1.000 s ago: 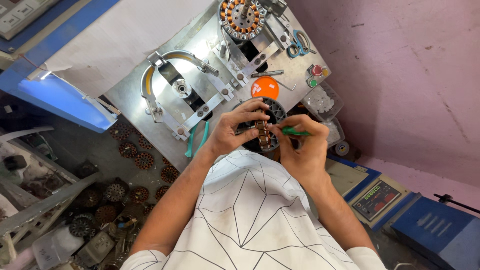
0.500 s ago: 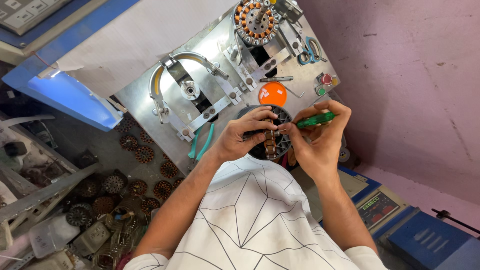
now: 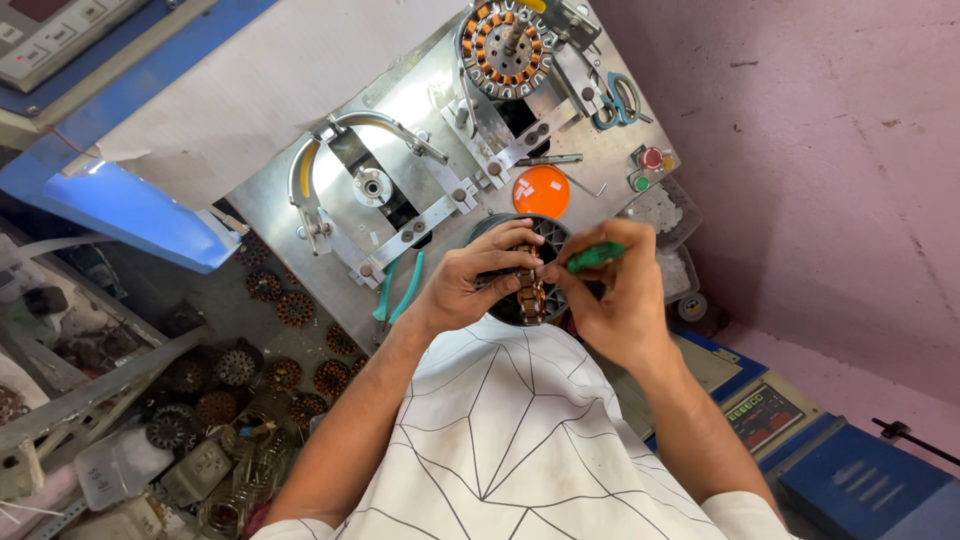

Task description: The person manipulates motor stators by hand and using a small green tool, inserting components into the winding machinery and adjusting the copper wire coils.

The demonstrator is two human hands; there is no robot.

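Observation:
My left hand grips a round motor stator with copper windings, held on edge over a dark slotted round part. My right hand holds a small green-handled tool against the stator's top, fingertips of both hands touching there. Both hands are at the near edge of a metal winding fixture plate.
On the plate another stator sits mounted at the top, with an orange disc, scissors, push buttons and green-handled pliers. Several finished stators lie in a pile at lower left. Blue boxes stand at lower right.
My view has shifted, so the bench sits lower and further right in frame. My right hand has lifted the green tool from beside the stator to its top.

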